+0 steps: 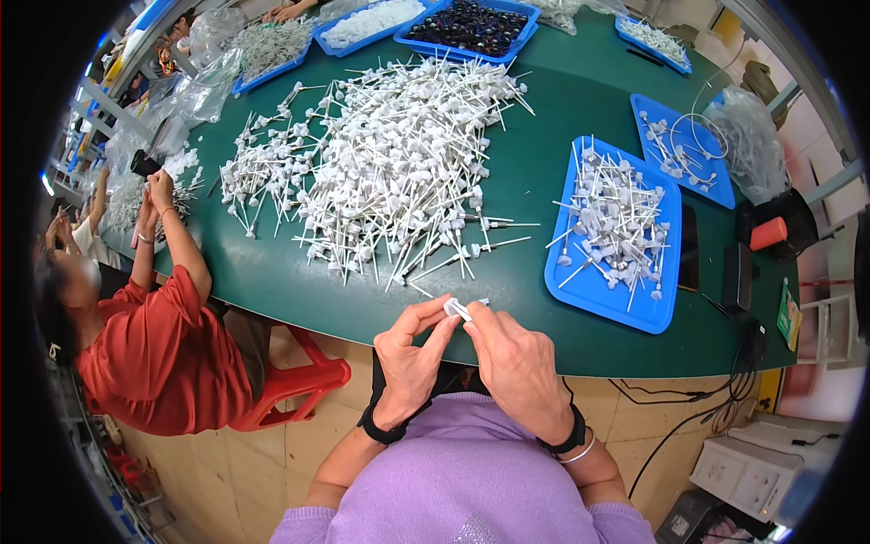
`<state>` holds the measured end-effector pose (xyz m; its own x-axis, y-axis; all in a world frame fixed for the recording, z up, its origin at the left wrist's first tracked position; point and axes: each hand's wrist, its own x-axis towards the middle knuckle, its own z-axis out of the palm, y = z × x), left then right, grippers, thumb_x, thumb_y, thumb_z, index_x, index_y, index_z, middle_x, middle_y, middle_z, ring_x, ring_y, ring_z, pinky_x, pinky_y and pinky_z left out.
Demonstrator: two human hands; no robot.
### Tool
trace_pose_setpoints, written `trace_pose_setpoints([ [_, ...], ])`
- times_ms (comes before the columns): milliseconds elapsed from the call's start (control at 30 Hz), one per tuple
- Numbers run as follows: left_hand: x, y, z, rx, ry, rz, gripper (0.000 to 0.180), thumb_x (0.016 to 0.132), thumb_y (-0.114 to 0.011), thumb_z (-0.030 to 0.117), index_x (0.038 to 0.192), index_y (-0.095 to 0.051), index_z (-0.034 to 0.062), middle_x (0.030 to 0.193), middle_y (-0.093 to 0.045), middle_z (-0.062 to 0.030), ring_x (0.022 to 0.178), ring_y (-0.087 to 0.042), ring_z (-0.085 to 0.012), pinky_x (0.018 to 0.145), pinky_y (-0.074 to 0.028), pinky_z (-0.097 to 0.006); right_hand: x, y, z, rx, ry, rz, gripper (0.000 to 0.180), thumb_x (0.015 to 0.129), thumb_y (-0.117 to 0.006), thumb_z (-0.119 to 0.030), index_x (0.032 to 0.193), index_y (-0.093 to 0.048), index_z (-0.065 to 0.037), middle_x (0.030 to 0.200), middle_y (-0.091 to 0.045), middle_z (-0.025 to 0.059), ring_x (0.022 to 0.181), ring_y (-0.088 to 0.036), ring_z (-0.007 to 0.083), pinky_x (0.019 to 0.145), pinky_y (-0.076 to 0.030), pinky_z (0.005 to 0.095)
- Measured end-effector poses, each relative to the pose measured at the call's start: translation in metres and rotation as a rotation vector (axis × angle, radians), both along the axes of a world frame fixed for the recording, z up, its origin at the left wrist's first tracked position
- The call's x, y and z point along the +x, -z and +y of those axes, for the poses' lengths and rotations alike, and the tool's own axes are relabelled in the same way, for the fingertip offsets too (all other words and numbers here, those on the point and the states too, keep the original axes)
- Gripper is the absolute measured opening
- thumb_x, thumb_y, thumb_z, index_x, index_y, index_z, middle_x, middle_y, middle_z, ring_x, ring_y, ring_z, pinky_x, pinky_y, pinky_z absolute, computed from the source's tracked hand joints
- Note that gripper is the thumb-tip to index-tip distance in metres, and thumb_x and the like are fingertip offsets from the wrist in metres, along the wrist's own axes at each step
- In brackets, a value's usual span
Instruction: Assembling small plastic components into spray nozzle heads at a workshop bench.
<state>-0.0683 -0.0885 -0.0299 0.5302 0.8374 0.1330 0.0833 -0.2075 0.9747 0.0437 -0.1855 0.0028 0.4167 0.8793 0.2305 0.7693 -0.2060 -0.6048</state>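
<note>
Close together over the table's front edge, both hands are closed on one small white pump head (450, 308). My left hand (408, 363) pinches its round end between thumb and forefinger. From the other side my right hand (518, 358) grips a thin white stem of the same piece. My fingers cover most of it. Just beyond lies a large heap of white pump heads with thin dip tubes (399, 154). A smaller pile of the same pieces (267, 168) lies at its left. To the right, a blue tray (648, 313) holds many more of them.
A second blue tray (725, 190) with a few pieces stands farther right, beside a clear plastic bag (748, 131). More filled trays, one with dark parts (467, 27), line the far side. A person in red (172, 354) sits at left on a red stool (304, 376). Cables (680, 396) hang at right.
</note>
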Motion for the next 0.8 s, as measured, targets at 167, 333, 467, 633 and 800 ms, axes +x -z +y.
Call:
trace_pose_setpoints([
  [167, -0.002, 0.003, 0.001, -0.034, 0.023, -0.004, 0.027, 0.087, -0.071, -0.002, 0.113, -0.067, -0.0050, 0.098, -0.075, -0.0118, 0.093, -0.070, -0.0128, 0.080, -0.054, -0.023, 0.001, -0.002, -0.001, -0.001, -0.008, -0.026, 0.016, 0.096, -0.058, -0.012, 0.111, -0.057, -0.006, 0.075, -0.060, 0.0138, 0.057, -0.064, 0.0343, 0.047, -0.050, 0.0418],
  [333, -0.004, 0.008, 0.002, -0.138, 0.043, -0.048, 0.026, 0.088, -0.070, -0.002, 0.114, -0.066, -0.0053, 0.100, -0.074, -0.0117, 0.094, -0.069, -0.0116, 0.082, -0.052, -0.022, 0.003, 0.000, -0.001, 0.015, -0.014, -0.011, 0.015, 0.096, -0.059, -0.012, 0.110, -0.058, -0.007, 0.074, -0.061, 0.0135, 0.058, -0.064, 0.0349, 0.049, -0.050, 0.0417],
  [467, -0.005, 0.009, 0.006, -0.239, 0.085, -0.065, 0.027, 0.090, -0.068, -0.003, 0.117, -0.063, -0.0061, 0.105, -0.072, -0.0113, 0.097, -0.067, -0.0109, 0.086, -0.050, -0.021, 0.011, 0.004, 0.001, 0.123, -0.056, 0.160, 0.016, 0.095, -0.060, -0.012, 0.110, -0.060, -0.006, 0.076, -0.064, 0.0170, 0.064, -0.064, 0.0384, 0.053, -0.049, 0.0442],
  [633, -0.006, 0.011, 0.008, -0.348, 0.122, -0.131, 0.027, 0.092, -0.066, -0.002, 0.119, -0.063, -0.0054, 0.107, -0.072, -0.0118, 0.098, -0.067, -0.0115, 0.088, -0.050, -0.022, 0.022, 0.002, 0.001, 0.046, -0.077, 0.446, 0.019, 0.096, -0.060, -0.013, 0.111, -0.067, -0.005, 0.079, -0.064, 0.0227, 0.074, -0.062, 0.0427, 0.057, -0.047, 0.0463],
  [800, -0.005, 0.013, 0.009, -0.389, 0.145, -0.185, 0.024, 0.093, -0.063, -0.003, 0.118, -0.062, -0.0053, 0.107, -0.072, -0.0144, 0.099, -0.068, -0.0141, 0.091, -0.052, -0.025, 0.028, 0.010, 0.002, -0.028, -0.106, 0.642, 0.021, 0.098, -0.058, -0.016, 0.113, -0.068, -0.004, 0.071, -0.059, 0.0207, 0.060, -0.060, 0.0321, 0.054, -0.044, 0.0394],
])
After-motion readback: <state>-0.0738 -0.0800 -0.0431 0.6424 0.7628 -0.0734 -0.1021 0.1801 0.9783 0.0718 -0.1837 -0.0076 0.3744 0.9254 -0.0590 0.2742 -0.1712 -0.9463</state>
